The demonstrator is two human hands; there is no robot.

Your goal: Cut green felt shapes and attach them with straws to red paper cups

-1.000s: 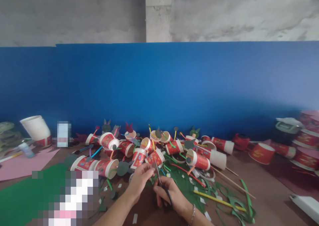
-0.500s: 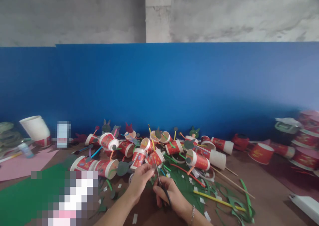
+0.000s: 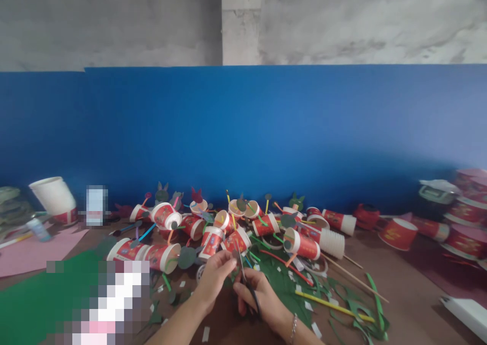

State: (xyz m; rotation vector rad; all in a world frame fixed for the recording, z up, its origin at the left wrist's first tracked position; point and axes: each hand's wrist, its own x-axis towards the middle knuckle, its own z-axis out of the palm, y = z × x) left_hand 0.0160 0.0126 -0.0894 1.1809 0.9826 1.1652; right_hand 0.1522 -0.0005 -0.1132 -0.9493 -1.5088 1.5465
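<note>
My right hand (image 3: 262, 297) grips a pair of scissors (image 3: 251, 295) by the dark handles, blades pointing up and away from me. Close by on the left, my left hand (image 3: 217, 273) is pinched, its fingertips beside the blades. Whatever lies between those fingertips is too small to make out. Just beyond the hands is a heap of red and white paper cups (image 3: 236, 239), several with coloured straws or pipe cleaners and paper shapes attached. Green paper (image 3: 274, 274) with cut scraps lies under and right of my right hand.
A nested stack of white-rimmed cups (image 3: 332, 242) lies right of centre near wooden sticks (image 3: 361, 279). Large red tubs (image 3: 466, 241) stand at far right, a white box (image 3: 466, 314) nearer. At left are a white bucket (image 3: 53, 198), pink paper (image 3: 45, 251) and green sheet (image 3: 57, 294). A blue wall panel (image 3: 243, 127) rises behind.
</note>
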